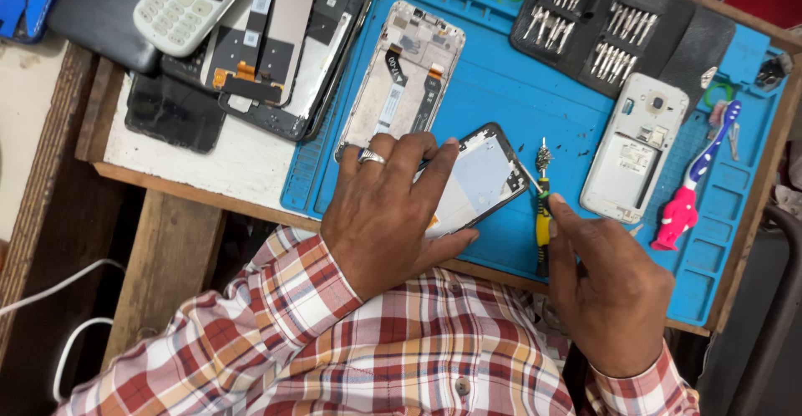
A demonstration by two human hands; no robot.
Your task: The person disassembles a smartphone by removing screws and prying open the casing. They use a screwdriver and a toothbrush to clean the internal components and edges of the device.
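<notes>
Fingers of the left hand [386, 207] are spread and press flat on a dark-framed phone [476, 180] with a pale glossy back, lying on the ribbed blue rubber mat [501, 90]. At 3 o'clock of it, the right hand [610, 286] pinches a thin yellow-black screwdriver [542, 215] between curled fingers. At 2 o'clock lies an open white phone [632, 149] with a pale rectangular label, beside a pink toothbrush [692, 184]
</notes>
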